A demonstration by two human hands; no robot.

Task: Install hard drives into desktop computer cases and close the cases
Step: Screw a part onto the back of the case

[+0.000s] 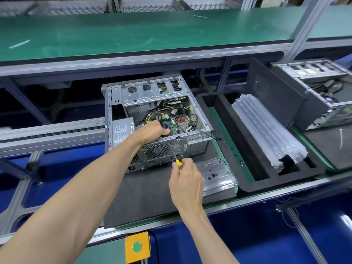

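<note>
Open case [162, 119] lies under both hands. Left hand [152, 130] grips its rear rim; right hand [185, 180] pinches screwdriver [176, 157]. Likely heavy, rigid steel with sharp edges: hold by frame.

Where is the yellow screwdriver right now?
In the head view, the yellow screwdriver is near the middle, pinched by the right hand, its tip against the back panel of the open computer case.

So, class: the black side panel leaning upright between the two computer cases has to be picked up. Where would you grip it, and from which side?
Grip the side panel by its top edge, coming from above. It stands on edge, tilted against the second case, so only the top rim is free; the foam tray crowds its foot.
</note>
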